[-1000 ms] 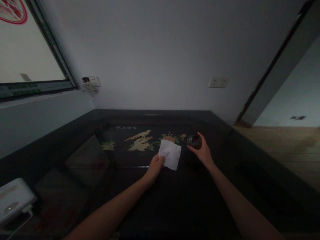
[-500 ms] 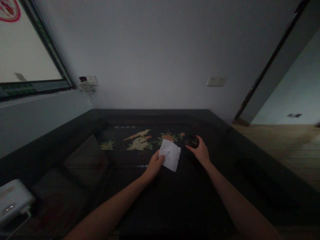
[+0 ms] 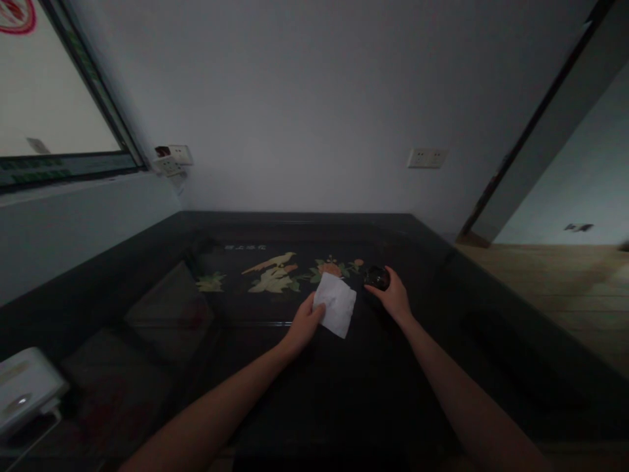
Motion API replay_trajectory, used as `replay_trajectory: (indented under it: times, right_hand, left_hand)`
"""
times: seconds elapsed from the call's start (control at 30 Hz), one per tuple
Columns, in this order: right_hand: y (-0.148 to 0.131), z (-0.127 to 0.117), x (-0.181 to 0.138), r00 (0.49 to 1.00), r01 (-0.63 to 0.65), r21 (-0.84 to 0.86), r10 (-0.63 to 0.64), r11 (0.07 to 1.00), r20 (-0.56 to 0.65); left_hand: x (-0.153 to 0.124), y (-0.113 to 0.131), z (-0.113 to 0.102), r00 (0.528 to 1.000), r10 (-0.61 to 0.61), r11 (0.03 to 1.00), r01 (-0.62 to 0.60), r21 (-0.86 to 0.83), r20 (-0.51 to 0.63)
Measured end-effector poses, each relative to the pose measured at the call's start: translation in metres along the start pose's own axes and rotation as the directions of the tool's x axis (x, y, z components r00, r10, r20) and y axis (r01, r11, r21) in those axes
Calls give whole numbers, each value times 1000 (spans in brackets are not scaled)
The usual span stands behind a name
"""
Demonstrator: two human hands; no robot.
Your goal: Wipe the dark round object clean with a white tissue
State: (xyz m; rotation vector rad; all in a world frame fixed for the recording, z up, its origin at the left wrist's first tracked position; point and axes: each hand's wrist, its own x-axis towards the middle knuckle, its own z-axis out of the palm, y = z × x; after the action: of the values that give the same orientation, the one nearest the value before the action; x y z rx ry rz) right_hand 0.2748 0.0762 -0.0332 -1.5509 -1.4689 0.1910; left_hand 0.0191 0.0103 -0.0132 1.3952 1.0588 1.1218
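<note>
Near the middle of the dark glossy table (image 3: 295, 380), my left hand (image 3: 305, 320) is closed on a folded white paper tissue (image 3: 337, 305), the thumb lying over its left edge. To the right of it, my right hand (image 3: 394, 296) grips a small, dark, rounded, shiny object (image 3: 376, 277) between thumb and fingers. It looks like glass, perhaps a small cup or jar, but the dim light hides its exact kind. The tissue and the dark object are apart. Whether the dark object touches the tabletop I cannot tell.
A bird-and-flower picture (image 3: 275, 272) decorates the tabletop beyond my hands. At the near left stands a white device (image 3: 29, 387) with a cable. The table's back edge meets a wall with sockets (image 3: 426, 158), and a window (image 3: 59, 92) is at the left.
The camera view has shifted very slightly. Both hands keep their holds on the tissue and the dark object, almost unmoved.
</note>
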Motion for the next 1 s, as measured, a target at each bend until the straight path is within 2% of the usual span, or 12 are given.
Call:
replay_trajectory:
  times: [0.37, 0.7, 1.0]
  right_hand:
    - [5, 5, 1, 999, 39, -36, -38, 999, 30]
    - [11, 6, 2, 997, 70, -55, -68, 996, 38]
    - [15, 8, 4, 994, 91, -109, -84, 990, 73]
  left_hand:
    - [0, -3, 0, 999, 33, 997, -33, 72, 1]
    - [-2, 8, 2, 1000, 26, 996, -26, 85, 10]
    - [-2, 7, 2, 997, 75, 985, -79, 152, 26]
